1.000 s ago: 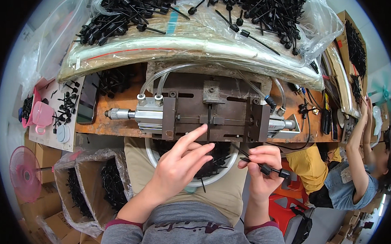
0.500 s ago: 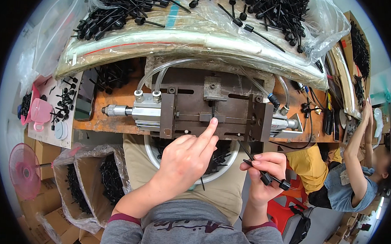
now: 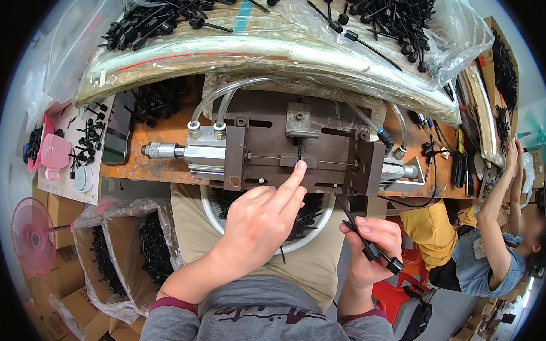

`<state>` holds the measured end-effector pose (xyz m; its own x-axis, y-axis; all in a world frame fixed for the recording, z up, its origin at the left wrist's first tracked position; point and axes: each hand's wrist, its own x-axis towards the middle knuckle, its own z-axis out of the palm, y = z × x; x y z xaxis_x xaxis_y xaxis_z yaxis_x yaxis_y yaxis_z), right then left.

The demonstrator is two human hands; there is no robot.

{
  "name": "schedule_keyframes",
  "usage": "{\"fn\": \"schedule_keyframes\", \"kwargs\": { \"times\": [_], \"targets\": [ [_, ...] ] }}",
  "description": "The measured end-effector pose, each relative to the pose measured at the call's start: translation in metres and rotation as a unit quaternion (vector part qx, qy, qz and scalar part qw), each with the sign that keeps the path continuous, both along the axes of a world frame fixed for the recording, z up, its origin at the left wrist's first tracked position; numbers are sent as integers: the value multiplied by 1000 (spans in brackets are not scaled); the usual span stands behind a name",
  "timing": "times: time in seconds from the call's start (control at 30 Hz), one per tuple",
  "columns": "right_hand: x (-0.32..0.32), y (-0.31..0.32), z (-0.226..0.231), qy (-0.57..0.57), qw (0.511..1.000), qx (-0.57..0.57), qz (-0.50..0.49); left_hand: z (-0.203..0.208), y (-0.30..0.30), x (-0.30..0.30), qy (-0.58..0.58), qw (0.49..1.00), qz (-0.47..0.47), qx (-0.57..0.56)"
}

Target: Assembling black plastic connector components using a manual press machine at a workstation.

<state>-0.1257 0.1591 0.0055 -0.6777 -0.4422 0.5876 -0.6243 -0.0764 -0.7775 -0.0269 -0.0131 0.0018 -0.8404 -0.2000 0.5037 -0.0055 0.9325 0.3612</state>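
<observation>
My left hand (image 3: 260, 213) reaches over a dark metal clamping fixture (image 3: 269, 119). Its index finger is stretched out, with the tip on a small block (image 3: 291, 161) at the fixture's middle; the other fingers are curled. A thin black rod (image 3: 300, 148) runs from that block up toward a bolted metal plate (image 3: 299, 120). To the right and nearer, my right hand (image 3: 371, 249) is closed round two slim black rods with thick knobbed heads (image 3: 372, 252). Their thin ends point up and left, and the heads stick out below the fingers.
A round white-rimmed basin (image 3: 309, 241) of black rods rests on my lap. Pneumatic cylinders (image 3: 204, 158) with clear hoses flank the fixture. Beyond lies a plastic-covered shelf (image 3: 277, 53) heaped with black rods. Lined boxes (image 3: 123, 240) stand left; another person (image 3: 486, 250) is at right.
The rods in my right hand have shifted slightly and now lie closer together. My left fingertip stays on the block. The whole view has moved a little.
</observation>
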Motion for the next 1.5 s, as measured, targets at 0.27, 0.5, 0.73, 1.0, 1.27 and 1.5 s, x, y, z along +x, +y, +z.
{"fn": "schedule_keyframes", "kwargs": {
  "times": [0.27, 0.5, 0.73, 1.0, 1.27, 1.5],
  "targets": [
    [1, 2, 4, 113, 993, 36, -15, 2, 1, 1, -15, 1000, 6, -4],
    [6, -1, 6, 189, 979, 61, -50, 9, 0, 3, -32, 998, 17, 49],
    [4, -5, 5, 260, 959, 104, 33, 30, 12, 19, 95, 929, -157, 323],
    [1, -15, 3, 246, 964, 95, 27, 36, 15, 26, 74, 971, -81, 212],
    [-2, -12, -8, 133, 987, 88, 4, 3, 8, 12, -3, 997, 9, 78],
    [3, -4, -6, 25, 998, 41, 42, 7, 1, 0, -29, 999, 27, -30]
  ]
}}
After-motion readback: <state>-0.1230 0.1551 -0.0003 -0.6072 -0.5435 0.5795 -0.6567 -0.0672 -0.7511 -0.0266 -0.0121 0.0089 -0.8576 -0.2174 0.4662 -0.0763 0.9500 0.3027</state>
